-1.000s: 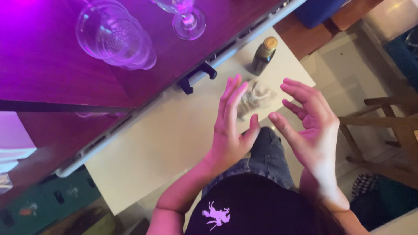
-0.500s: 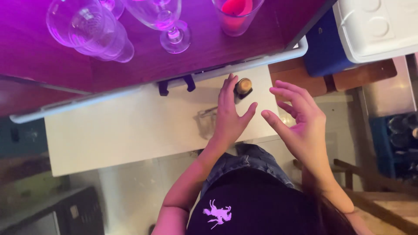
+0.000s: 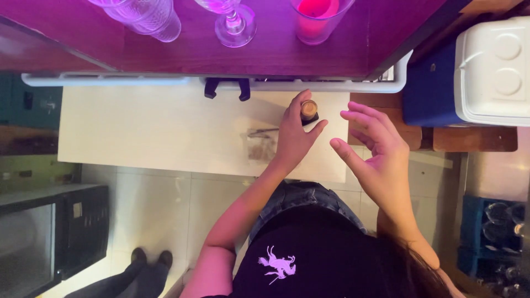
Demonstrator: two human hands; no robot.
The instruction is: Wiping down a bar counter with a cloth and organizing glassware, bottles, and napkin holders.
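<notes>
My left hand [image 3: 292,138] reaches over the cream table [image 3: 143,132] and closes on a small dark bottle with a brown cap [image 3: 308,110]. The index finger lies on the bottle's left and the thumb on its right. The bottle stands upright near the table's far right corner. My right hand [image 3: 378,152] hovers open to the right of the bottle, past the table's edge, fingers spread and holding nothing. A crumpled clear wrapper [image 3: 261,144] lies on the table just left of my left hand.
A purple-lit wooden counter [image 3: 99,52] runs along the top with a tumbler [image 3: 149,16], a wine glass [image 3: 234,27] and a red cup [image 3: 320,16]. A white-lidded blue cooler [image 3: 491,72] stands right, a blue bottle crate [image 3: 494,226] below it. A black appliance [image 3: 61,232] and another person's shoes [image 3: 149,258] sit lower left.
My left hand has gone from hovering open to closing around the small bottle. My right hand stays open beside it. The view has swung, showing the cooler and the floor.
</notes>
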